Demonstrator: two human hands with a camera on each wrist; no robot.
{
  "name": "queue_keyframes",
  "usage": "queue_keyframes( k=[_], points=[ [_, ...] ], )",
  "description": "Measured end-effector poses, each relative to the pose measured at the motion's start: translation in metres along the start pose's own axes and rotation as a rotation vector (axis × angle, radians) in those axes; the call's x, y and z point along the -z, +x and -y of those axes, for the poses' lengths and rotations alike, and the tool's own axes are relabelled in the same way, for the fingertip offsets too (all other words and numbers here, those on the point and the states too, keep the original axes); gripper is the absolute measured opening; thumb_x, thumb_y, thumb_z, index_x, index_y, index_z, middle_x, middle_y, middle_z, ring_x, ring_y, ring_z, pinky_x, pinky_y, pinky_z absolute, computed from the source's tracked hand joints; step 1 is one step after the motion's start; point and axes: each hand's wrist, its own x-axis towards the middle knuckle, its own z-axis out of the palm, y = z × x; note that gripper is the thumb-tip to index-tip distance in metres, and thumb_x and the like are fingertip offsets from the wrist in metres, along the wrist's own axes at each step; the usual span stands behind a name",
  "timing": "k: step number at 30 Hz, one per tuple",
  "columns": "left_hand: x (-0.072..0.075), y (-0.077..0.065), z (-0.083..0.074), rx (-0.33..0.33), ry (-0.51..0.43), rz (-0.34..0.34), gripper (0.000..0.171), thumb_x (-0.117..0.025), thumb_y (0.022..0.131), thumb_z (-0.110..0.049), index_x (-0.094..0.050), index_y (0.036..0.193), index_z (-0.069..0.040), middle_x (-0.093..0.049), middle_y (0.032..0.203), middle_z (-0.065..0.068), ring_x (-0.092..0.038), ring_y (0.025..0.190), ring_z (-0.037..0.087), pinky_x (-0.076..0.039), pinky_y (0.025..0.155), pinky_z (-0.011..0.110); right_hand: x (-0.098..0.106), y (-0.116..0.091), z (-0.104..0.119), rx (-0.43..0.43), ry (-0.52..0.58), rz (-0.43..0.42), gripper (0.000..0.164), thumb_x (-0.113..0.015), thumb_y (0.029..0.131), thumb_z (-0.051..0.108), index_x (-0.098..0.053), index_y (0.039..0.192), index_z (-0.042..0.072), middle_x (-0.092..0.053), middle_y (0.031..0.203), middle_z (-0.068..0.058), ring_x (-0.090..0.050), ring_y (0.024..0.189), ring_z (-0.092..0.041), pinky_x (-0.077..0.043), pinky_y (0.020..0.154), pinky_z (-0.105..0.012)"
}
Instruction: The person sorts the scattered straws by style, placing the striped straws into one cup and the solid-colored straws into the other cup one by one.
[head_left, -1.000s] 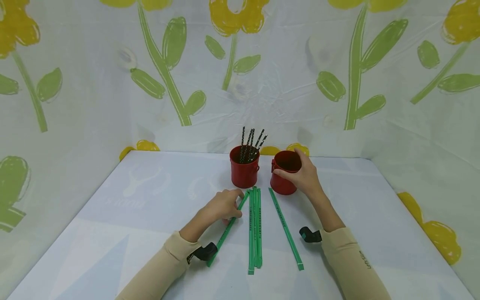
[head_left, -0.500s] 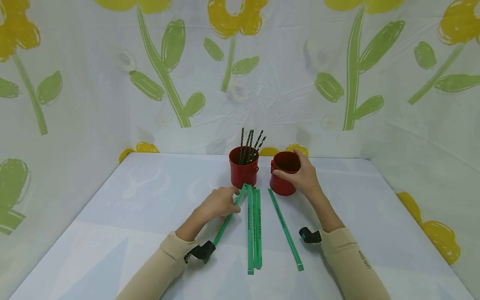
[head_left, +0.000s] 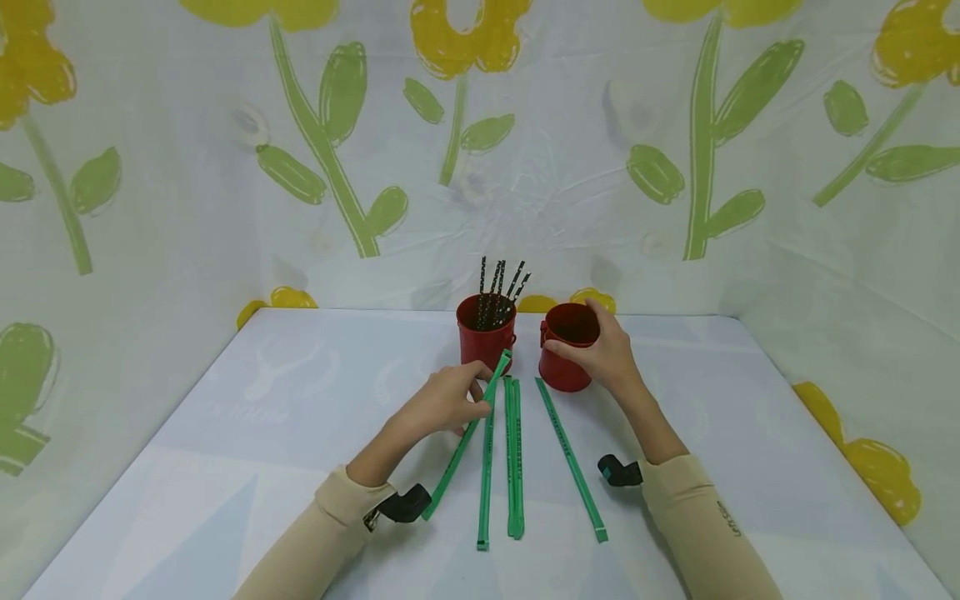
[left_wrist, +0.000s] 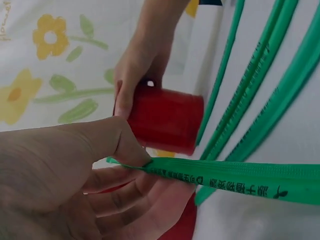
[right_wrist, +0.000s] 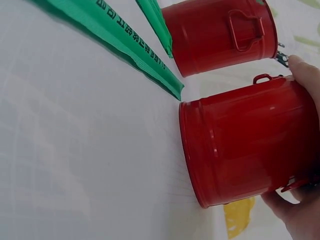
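My left hand (head_left: 446, 400) pinches a green paper-wrapped straw (left_wrist: 235, 179) between thumb and fingers. That straw (head_left: 452, 467) slants, its far end in front of the left red bucket (head_left: 480, 342). Another green wrapped straw (head_left: 486, 492) lies just right of it, partly covered by it. My right hand (head_left: 609, 350) grips the right red bucket (head_left: 562, 367) by its rim and side. It stands upright on the table, and its visible inside shows nothing. In the right wrist view the thumb and fingers hold this bucket (right_wrist: 250, 145) from opposite sides.
Several black straws with white spots (head_left: 502, 292) stand in the left bucket. Two green wrapped straws (head_left: 515, 467) lie side by side mid-table, and a single one (head_left: 573, 462) slants to their right. A flower-print curtain (head_left: 540, 167) rises behind the white table (head_left: 300, 400).
My left hand has moved slightly forward and right, raising the far end of the pinched straw. One straw has shifted left from the middle group. My right hand has stayed on the bucket.
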Motion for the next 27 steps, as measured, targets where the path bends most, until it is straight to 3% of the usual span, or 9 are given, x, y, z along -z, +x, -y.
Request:
queue_keyframes(
  k=[9, 12, 18, 27],
  points=[
    [0.000, -0.001, -0.011, -0.180, -0.079, -0.079, 0.036, -0.059, 0.080, -0.010, -0.051, 0.116, -0.014, -0.060, 0.083, 0.000, -0.061, 0.064, 0.014, -0.052, 0.046, 0.023, -0.001, -0.001, -0.003, 0.004, 0.009, -0.006, 0.098, -0.071, 0.062, 0.061, -0.028, 0.140, 0.021, -0.045, 0.133, -0.003, -0.043, 0.120, -0.022, -0.052, 0.082, -0.046],
    [0.004, 0.001, -0.015, -0.211, -0.107, -0.122, 0.035, -0.060, 0.080, -0.009, -0.052, 0.114, -0.015, -0.060, 0.080, 0.000, -0.060, 0.062, 0.014, -0.052, 0.047, 0.023, -0.001, 0.000, -0.002, -0.002, 0.016, -0.006, 0.099, -0.071, 0.061, 0.062, -0.028, 0.140, 0.021, -0.045, 0.133, -0.003, -0.043, 0.120, -0.022, -0.052, 0.081, -0.046],
    [0.021, 0.009, -0.032, -0.279, -0.121, -0.203, 0.033, -0.060, 0.080, -0.009, -0.053, 0.112, -0.015, -0.060, 0.078, 0.000, -0.059, 0.064, 0.011, -0.052, 0.047, 0.022, 0.001, -0.001, 0.000, 0.003, 0.015, -0.007, 0.101, -0.071, 0.061, 0.061, -0.028, 0.140, 0.015, -0.045, 0.133, -0.004, -0.043, 0.120, -0.023, -0.052, 0.081, -0.047],
    [0.054, 0.039, -0.073, -0.461, -0.178, -0.361, 0.032, -0.054, 0.085, -0.010, -0.051, 0.116, -0.010, -0.063, 0.088, 0.005, -0.063, 0.069, 0.011, -0.054, 0.055, 0.021, -0.001, -0.003, -0.001, 0.030, 0.030, -0.012, 0.096, -0.071, 0.062, 0.061, -0.030, 0.139, 0.021, -0.046, 0.131, -0.002, -0.044, 0.118, -0.020, -0.052, 0.082, -0.045]
  ],
)
